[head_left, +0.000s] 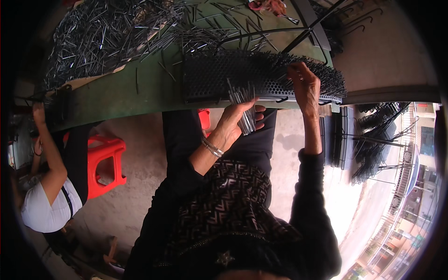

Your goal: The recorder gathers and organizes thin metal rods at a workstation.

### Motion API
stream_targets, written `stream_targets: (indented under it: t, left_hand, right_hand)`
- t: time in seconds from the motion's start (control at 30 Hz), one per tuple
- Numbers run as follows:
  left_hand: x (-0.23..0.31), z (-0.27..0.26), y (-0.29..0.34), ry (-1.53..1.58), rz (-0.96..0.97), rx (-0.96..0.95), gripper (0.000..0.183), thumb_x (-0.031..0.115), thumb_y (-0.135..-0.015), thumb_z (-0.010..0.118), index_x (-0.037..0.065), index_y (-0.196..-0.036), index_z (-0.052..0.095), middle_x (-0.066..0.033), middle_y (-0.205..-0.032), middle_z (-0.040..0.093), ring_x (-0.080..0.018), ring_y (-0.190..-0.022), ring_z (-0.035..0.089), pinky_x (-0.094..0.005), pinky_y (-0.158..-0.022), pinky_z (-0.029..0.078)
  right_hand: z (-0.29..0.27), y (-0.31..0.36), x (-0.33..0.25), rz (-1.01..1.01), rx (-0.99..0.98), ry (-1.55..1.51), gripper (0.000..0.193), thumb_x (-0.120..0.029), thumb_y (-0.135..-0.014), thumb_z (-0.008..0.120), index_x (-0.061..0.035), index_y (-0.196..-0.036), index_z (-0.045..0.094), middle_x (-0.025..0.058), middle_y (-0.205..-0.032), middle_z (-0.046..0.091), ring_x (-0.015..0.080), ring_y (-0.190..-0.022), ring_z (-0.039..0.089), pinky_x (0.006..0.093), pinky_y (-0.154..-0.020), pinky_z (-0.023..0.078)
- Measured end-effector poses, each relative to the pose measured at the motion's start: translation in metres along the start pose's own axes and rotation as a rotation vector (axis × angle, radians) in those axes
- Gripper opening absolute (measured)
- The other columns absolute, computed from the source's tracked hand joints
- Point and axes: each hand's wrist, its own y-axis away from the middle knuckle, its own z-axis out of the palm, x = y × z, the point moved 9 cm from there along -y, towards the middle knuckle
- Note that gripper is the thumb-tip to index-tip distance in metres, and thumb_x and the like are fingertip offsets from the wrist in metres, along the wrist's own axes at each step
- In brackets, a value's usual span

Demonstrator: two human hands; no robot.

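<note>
A bundle of thin grey metal rods (pixel 242 97) lies across the palm of my left hand (pixel 229 125), held under the thumb, just in front of the table edge. Behind it stands a black perforated rack (pixel 210 77) with rows of small round holes. Many dark rods (pixel 326 79) stick up from the rack's right part, while the holes at its left front show bare. My right hand (pixel 305 86) is over the rack's right half, fingers pinched together among the upright rods. Whatever sits between those fingertips is too small to make out.
A big heap of loose dark rods (pixel 107 39) covers the green table (pixel 154 93) at far left. A black bar frame (pixel 298 39) rises behind the rack. Red stool (pixel 105 163) and a co-worker's arm (pixel 51 149) are at left. Black racks (pixel 378 135) hang at right.
</note>
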Motion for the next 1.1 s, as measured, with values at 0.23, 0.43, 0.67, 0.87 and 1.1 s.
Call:
stream_targets:
  t: [0.23,0.43,0.67,0.87,1.1]
  left_hand:
    - [0.006,-0.006,-0.001,-0.035,0.093,0.011,0.019,0.026,-0.091,0.067,0.009,-0.100,0.067,-0.0067,-0.078,0.065,-0.0142,-0.064,0.059,-0.0323,-0.054,0.052]
    - [0.013,0.001,0.006,-0.063,0.157,0.002,0.018,0.026,-0.092,0.066,0.009,-0.098,0.065,-0.0065,-0.079,0.066,-0.0136,-0.063,0.059,-0.0289,-0.053,0.050]
    - [0.016,0.006,0.013,-0.130,0.124,0.019,0.021,0.024,-0.092,0.065,0.007,-0.105,0.064,-0.0093,-0.088,0.069,-0.0159,-0.073,0.066,-0.0282,-0.057,0.052]
    - [0.015,0.014,0.018,-0.139,0.106,-0.049,0.025,0.026,-0.089,0.069,0.006,-0.105,0.065,-0.0108,-0.091,0.072,-0.0181,-0.074,0.068,-0.0302,-0.059,0.051]
    - [0.012,0.018,0.028,-0.315,0.041,-0.076,0.033,0.025,-0.090,0.067,0.006,-0.117,0.065,-0.0130,-0.102,0.072,-0.0189,-0.077,0.071,-0.0235,-0.053,0.048]
  right_hand:
    - [0.010,0.012,-0.018,-0.184,0.111,0.381,0.013,-0.015,-0.092,0.061,-0.0106,-0.102,0.068,0.0057,-0.085,0.063,0.0181,-0.076,0.063,0.0299,-0.069,0.049]
    - [0.005,0.022,-0.028,-0.293,0.253,0.480,0.015,-0.017,-0.091,0.063,-0.0139,-0.103,0.071,0.0057,-0.086,0.060,0.0235,-0.079,0.061,0.0336,-0.068,0.049]
    - [0.010,0.030,-0.025,-0.248,0.225,0.686,0.020,-0.019,-0.090,0.065,-0.0131,-0.108,0.072,0.0061,-0.087,0.061,0.0224,-0.080,0.060,0.0329,-0.067,0.048]
    - [0.043,0.054,-0.018,0.168,-0.248,-0.230,0.029,-0.026,-0.090,0.068,0.0014,-0.101,0.068,0.0062,-0.079,0.063,0.0125,-0.071,0.058,0.0282,-0.063,0.045]
    - [0.040,0.064,-0.018,0.263,-0.269,-0.424,0.021,-0.016,-0.094,0.060,0.0045,-0.094,0.066,0.0022,-0.073,0.060,0.0085,-0.068,0.055,0.0248,-0.062,0.045]
